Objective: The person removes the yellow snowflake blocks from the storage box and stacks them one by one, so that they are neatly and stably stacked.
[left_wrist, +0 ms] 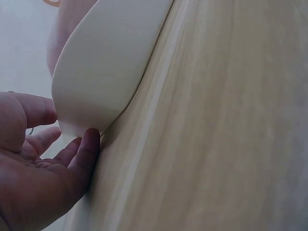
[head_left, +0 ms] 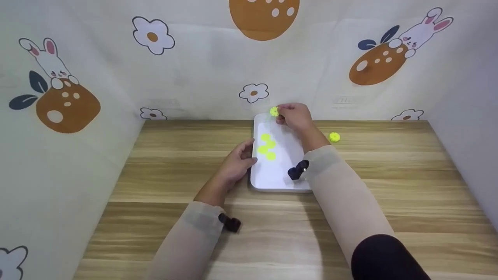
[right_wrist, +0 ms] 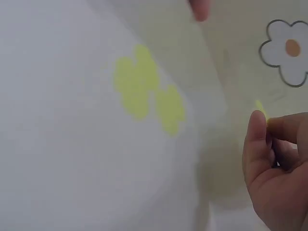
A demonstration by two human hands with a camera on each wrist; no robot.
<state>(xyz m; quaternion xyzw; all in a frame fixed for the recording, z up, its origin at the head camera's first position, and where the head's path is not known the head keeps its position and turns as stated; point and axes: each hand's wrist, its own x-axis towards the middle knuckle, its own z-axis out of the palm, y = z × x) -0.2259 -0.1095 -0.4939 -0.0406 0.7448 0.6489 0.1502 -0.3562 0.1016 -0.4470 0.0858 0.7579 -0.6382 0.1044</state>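
Observation:
A white rectangular tray (head_left: 286,171) lies on the table in the head view. On its left part are several flat, bright yellow, notched round pieces (head_left: 271,156). My right hand (head_left: 296,116) is over the tray's far end and pinches another yellow notched disc (head_left: 274,111) between thumb and fingertips. In the right wrist view that disc (right_wrist: 260,106) shows only as a thin sliver at the fingertips. My left hand (head_left: 235,165) rests at the tray's left side, its relaxed fingers and thumb touching the wall (left_wrist: 84,118).
One more yellow notched piece (head_left: 334,137) lies on the wood-grain table (head_left: 389,186), right of the tray. A pale cloth wall (head_left: 202,74) printed with rabbits, fruit and flowers rises behind the table's far edge and along both sides.

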